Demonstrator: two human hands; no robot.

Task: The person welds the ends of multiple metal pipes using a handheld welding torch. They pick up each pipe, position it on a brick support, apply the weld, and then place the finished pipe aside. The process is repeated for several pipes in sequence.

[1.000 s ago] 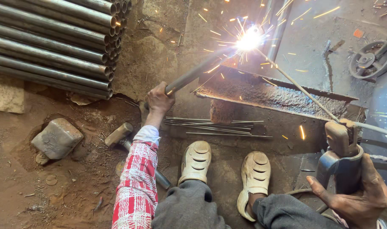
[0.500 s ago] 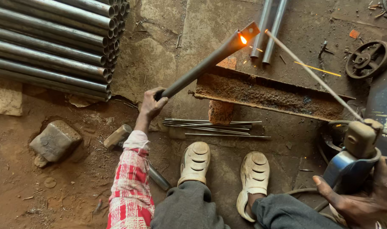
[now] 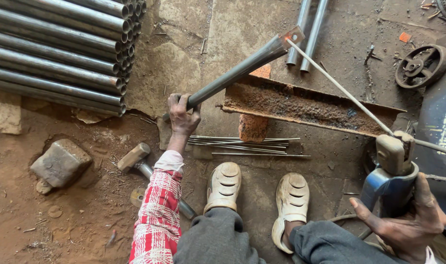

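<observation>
Inside the left hand [image 3: 183,111] fingers [image 3: 176,103] lies the pipe's [image 3: 237,73] near end.

Smooth grey metal tube [image 3: 237,73]; beneath it a rough, rusted steel beam [image 3: 306,105]. Beside the beam, matt thin rods [image 3: 242,144] on the dusty earth floor [image 3: 47,225].

Single head-worn view, looking steeply down from above a squatting person's knees, facing forward over the sandalled feet [image 3: 254,195]. Sitting close: left hand [image 3: 183,113] at centre, right hand [image 3: 408,220] at the lower right corner. Taking in, beyond the fingers, a rusty steel beam [image 3: 306,103]; left of the fingers, stacked pipes [image 3: 56,54]. Sharing no ground with any second view.
</observation>
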